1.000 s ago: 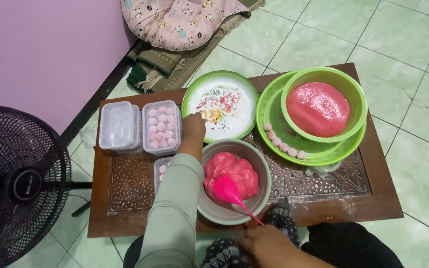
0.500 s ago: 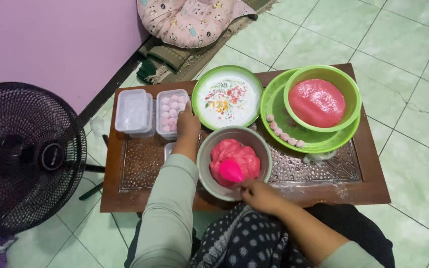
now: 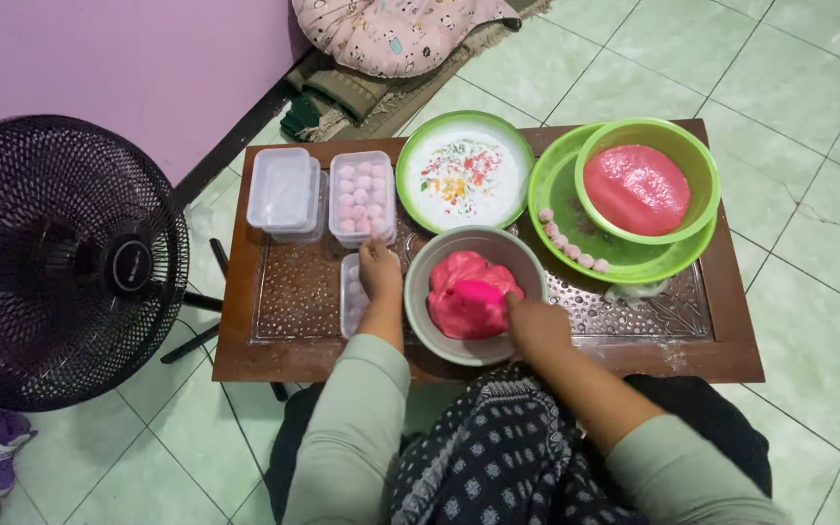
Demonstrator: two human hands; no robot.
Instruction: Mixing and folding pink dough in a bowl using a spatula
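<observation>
The right hand (image 3: 535, 324) is gripping the pink spoon (image 3: 473, 297) in the grey bowl (image 3: 437, 335) of pink dough (image 3: 459, 282); the left hand (image 3: 379, 269), loosely curled, is hovering over a clear tub (image 3: 350, 303) of pink balls near the worktop's front edge.

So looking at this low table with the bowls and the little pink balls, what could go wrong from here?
The grey bowl of pink dough sits near the table's front edge, so a push from the right hand might tip it. The left hand works over the open box and could knock it. The row of pink balls lies near the green tray's rim and might roll off.
</observation>
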